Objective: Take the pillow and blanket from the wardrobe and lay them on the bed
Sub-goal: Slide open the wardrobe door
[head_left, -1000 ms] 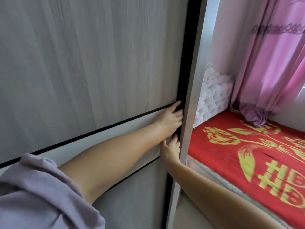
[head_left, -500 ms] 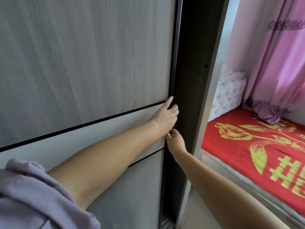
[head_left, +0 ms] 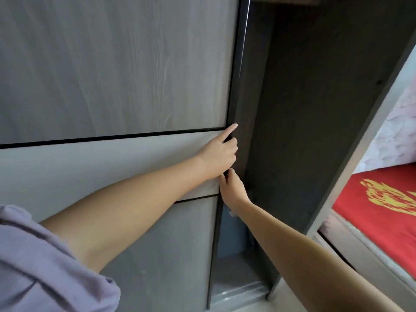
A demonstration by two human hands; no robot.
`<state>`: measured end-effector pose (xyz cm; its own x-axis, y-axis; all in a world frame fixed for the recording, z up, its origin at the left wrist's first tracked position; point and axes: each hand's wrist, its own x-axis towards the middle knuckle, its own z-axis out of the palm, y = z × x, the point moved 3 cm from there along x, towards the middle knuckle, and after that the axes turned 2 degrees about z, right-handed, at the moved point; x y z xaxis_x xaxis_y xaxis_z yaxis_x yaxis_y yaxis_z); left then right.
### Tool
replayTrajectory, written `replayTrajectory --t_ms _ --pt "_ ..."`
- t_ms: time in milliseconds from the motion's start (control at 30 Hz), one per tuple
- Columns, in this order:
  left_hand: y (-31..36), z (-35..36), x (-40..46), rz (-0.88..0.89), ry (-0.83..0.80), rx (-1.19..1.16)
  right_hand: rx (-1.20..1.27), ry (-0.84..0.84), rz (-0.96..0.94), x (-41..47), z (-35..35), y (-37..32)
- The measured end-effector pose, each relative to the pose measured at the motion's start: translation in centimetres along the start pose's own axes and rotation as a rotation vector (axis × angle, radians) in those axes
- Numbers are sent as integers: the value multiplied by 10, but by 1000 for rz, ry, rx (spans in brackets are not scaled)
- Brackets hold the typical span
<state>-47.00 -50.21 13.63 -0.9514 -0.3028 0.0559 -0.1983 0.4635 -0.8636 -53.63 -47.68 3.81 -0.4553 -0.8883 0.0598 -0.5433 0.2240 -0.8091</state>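
- The wardrobe (head_left: 304, 109) is seen from close range; its sliding door (head_left: 112, 75), in grey wood-grain panels divided by thin black strips, is partly slid aside, and a dark opening is exposed at its right edge.
- The left hand (head_left: 219, 154) is laid against the lighter middle band of the door at its right edge. The index finger is extended along the dark edge strip; the other fingers are curled over the edge of the door, so that the edge is gripped.
- The right hand (head_left: 233, 190) is placed just below the left hand, touching it or nearly so. Its fingers are hooked on the same door edge; the fingertips are hidden behind the edge.
- A lilac sleeve (head_left: 45, 266) is worn on the left upper arm; both forearms are bare.
- Inside the opening, only a dark side panel and, low down, a blue-grey object (head_left: 234, 235) can be made out; what it is cannot be told. Neither pillow nor blanket can be identified in the exposed part.
- The bed (head_left: 382, 221) is located to the right of the wardrobe, just beside its side wall. It is covered with a red sheet bearing a yellow pattern.
- A white, textured headboard (head_left: 396, 136) is visible behind the red sheet.
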Motion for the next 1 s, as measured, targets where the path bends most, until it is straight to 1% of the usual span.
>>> replayTrajectory --t_ms 133,233,367,467,567,833,1000 --pt "-8 16 -49 -21 -103 -4 -111 -141 -122 -12 32 -27" --pt "-12 26 -83 -80 -158 -26 -183 -232 -226 -20 57 -48" --pt "-15 44 -123 -150 -246 -16 -269 -300 -334 -33 94 -74" --pt "-21 56 -150 -181 -334 -37 -281 -344 -424 -43 120 -96" --pt "-27 65 -181 -196 -365 -38 -245 -362 -482 -54 142 -116" --pt "-41 94 -244 -194 -492 -74 -227 -407 -553 -74 197 -155" --pt "-45 101 -269 -185 -498 -57 -230 -422 -602 -82 218 -168"
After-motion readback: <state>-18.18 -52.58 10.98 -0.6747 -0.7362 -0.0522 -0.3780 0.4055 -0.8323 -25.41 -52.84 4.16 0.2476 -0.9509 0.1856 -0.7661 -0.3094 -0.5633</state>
